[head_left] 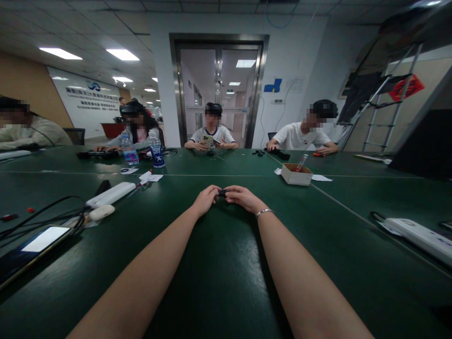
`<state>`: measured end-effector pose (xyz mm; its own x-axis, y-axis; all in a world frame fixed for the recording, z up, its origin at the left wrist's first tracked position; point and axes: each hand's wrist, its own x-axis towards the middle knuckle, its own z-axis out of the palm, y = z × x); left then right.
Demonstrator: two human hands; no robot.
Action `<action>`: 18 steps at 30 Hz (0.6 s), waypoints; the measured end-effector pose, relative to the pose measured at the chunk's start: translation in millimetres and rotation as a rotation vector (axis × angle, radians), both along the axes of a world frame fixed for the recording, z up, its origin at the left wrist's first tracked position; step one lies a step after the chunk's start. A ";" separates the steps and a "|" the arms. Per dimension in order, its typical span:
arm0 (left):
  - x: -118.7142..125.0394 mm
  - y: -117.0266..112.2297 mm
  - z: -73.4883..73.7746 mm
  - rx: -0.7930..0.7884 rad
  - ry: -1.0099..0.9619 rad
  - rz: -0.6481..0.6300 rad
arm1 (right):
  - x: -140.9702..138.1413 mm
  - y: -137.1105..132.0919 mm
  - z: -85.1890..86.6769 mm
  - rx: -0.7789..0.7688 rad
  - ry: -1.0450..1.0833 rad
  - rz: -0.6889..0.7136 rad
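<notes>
Object (222, 193), small, black and stubby; both hands (205, 200) (244, 197) pinch it, one at each end.

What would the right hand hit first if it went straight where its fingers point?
The right hand would first meet the small black object between the hands, then probably the left hand; depth is unclear.

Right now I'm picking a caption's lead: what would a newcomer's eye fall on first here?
Probably the two hands at the centre, both holding a small black object over the green table. Next might come the red panel with dark markings at upper right, then the steel-framed glass doors straight ahead.
</notes>
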<state>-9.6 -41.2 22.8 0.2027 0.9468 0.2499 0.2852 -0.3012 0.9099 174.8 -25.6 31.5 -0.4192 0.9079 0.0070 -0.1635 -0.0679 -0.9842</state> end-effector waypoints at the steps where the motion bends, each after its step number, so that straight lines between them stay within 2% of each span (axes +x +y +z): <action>1: -0.1 -0.1 0.2 -0.009 -0.002 0.009 | -0.1 -0.2 0.2 0.000 -0.001 0.002; 18: -1.1 1.8 -1.6 0.013 0.020 0.008 | -0.5 -1.2 1.0 0.001 -0.005 0.003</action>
